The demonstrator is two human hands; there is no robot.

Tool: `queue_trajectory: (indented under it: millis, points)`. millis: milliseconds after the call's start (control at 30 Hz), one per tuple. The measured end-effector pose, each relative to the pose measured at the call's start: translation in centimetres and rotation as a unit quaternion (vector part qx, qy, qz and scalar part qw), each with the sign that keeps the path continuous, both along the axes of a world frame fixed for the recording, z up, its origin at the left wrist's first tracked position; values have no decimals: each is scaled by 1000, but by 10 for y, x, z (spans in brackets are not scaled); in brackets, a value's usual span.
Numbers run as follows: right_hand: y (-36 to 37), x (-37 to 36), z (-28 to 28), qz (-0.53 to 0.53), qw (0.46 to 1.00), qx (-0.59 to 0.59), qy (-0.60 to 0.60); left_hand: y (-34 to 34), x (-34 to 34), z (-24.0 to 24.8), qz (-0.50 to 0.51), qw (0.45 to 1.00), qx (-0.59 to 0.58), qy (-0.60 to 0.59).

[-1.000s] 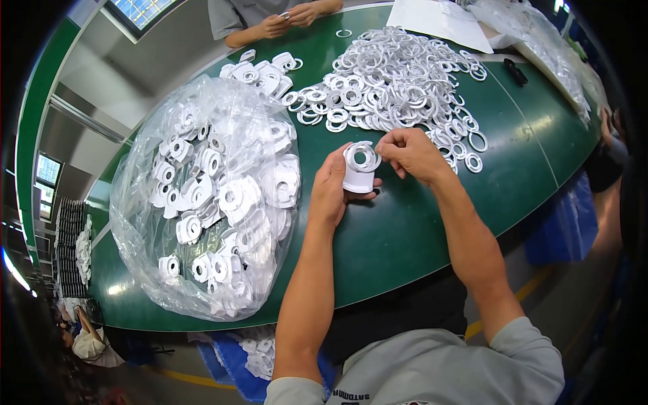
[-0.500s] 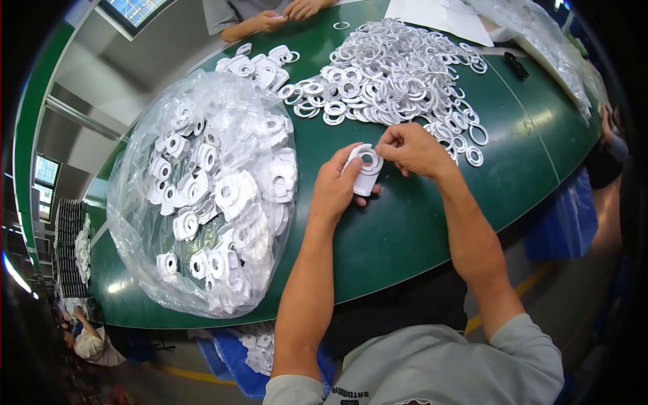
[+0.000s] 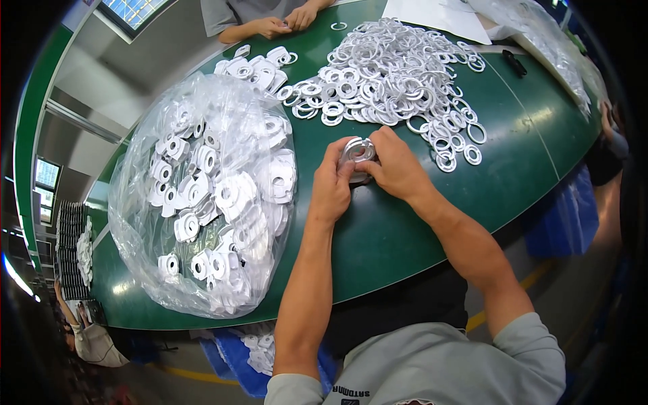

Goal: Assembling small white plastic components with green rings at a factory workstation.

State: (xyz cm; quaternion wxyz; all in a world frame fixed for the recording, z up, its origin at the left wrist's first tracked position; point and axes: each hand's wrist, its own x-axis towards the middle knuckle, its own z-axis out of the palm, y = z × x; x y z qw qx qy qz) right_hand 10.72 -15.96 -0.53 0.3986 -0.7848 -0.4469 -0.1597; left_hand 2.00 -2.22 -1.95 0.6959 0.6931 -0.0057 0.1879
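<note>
Above the green table [image 3: 398, 229], my left hand [image 3: 331, 182] is closed round the side of a white plastic part with a round opening [image 3: 358, 150]. My right hand [image 3: 397, 162] grips the same part from the other side, its thumb pressed against the lower edge of the round opening. A shiny ring-shaped rim shows round that opening; whether it is a separate ring I cannot tell. The fingers cover most of the part's lower body. Just beyond my hands spreads a large heap of white and silvery rings [image 3: 398, 67].
A clear plastic bag [image 3: 135, 236] of similar white parts lies on my left, with more parts [image 3: 253, 71] behind it. Across the table are a co-worker's hands [image 3: 290, 20]. A small black object [image 3: 514, 63] and plastic sheeting [image 3: 540, 40] lie at the right.
My right hand has moved left and onto the white part, where it was pinching just beside it. The part has tilted, and both hands now grip it.
</note>
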Motion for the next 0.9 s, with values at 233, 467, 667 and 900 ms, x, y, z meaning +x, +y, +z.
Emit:
queue_trajectory:
  millis: [233,467,667,900]
  points:
    - [-15,7,33,168,770,45,614,-3,-12,20,58,992,1,110]
    - [-24,20,35,155,727,7,669,4,-11,19,1,984,-86,155]
    - [-15,12,36,89,813,-65,572,5,-3,-4,66,992,33,102]
    - [-17,12,27,143,730,5,669,5,-10,15,94,989,72,86]
